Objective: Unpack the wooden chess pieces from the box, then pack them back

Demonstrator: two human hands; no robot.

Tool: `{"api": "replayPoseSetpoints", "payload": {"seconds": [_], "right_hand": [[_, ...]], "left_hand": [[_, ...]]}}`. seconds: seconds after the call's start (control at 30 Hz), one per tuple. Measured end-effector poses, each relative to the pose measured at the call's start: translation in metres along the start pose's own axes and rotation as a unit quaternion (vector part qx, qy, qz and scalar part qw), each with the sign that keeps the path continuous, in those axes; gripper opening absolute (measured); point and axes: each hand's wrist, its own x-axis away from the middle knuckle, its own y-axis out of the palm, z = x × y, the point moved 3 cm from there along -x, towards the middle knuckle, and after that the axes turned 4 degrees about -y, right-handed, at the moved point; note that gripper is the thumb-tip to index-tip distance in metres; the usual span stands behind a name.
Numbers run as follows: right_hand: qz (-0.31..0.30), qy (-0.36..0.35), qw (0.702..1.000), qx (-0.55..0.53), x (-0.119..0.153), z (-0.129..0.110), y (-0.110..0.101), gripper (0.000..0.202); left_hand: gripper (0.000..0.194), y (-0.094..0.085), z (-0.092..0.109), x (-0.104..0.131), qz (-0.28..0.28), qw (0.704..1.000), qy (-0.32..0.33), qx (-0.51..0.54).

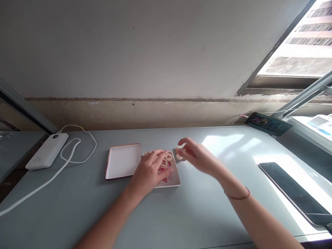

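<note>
A shallow white box (176, 179) with red markings on its bottom lies on the grey table. Round pale pieces (169, 156) with dark characters sit along its far side. My left hand (150, 169) rests over the box's left part, fingers spread, hiding some of the pieces. Just right of the box stands a small stack of round pieces (179, 156). My right hand (194, 154) is at that stack, its fingers curled with thumb and index near the top piece; whether it grips one is not clear. An open white lid with a red edge (123, 161) lies to the left.
A white power bank (48, 150) with a looping white cable (71, 157) is on the left. A dark phone (296, 192) lies at the right, and another phone (269, 123) leans near the back right corner. Metal frame posts stand at both sides.
</note>
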Motion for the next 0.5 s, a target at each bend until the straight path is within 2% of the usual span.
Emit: {"api": "replayPoseSetpoints", "payload": {"seconds": [0.1,0.2,0.33,0.43,0.5], "right_hand": [[-0.046,-0.057,0.987,-0.147,0.017,-0.016,0.030,0.029],[-0.049,-0.046,0.971,-0.231,0.020,-0.013,0.043,0.030],[0.005,-0.008,0.965,-0.261,0.015,0.003,0.035,0.037],[0.055,-0.002,0.959,-0.278,0.014,0.010,0.023,0.033],[0.065,-0.001,0.959,-0.275,0.016,0.012,0.019,0.029]], "left_hand": [[0.040,0.004,0.011,0.002,-0.008,0.999,0.000,0.052],[0.032,0.006,0.013,0.002,-0.017,0.996,-0.025,0.087],[0.025,0.008,0.013,0.000,-0.018,0.998,-0.030,0.061],[0.012,0.012,0.014,-0.002,-0.037,0.999,-0.014,0.004],[0.008,0.017,0.016,-0.003,-0.056,0.998,0.000,-0.022]]}}
